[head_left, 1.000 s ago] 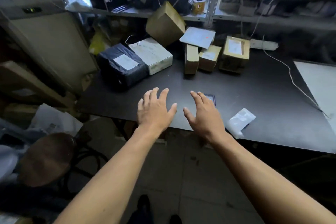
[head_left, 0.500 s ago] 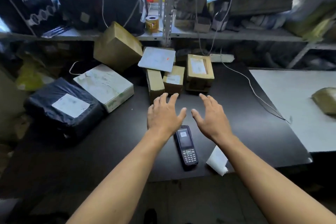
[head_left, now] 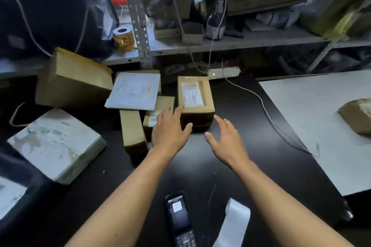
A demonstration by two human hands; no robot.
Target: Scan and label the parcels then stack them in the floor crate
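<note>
Both bare forearms extended forward, left hand (head_left: 169,132) and right hand (head_left: 227,139) side by side, palms down, fingers spread and relaxed, gripping nothing.

No text can be read. The label (head_left: 190,94) on the brown box (head_left: 195,100) shows only blurred print, as does the small barcode label (head_left: 153,119) on the box (head_left: 158,114) under the left hand (head_left: 167,132). The scanner (head_left: 180,219) screen shows a pale square code, unreadable. Faint marks on the white parcel (head_left: 56,144) and the flat mailer (head_left: 133,91) stay illegible.
</note>
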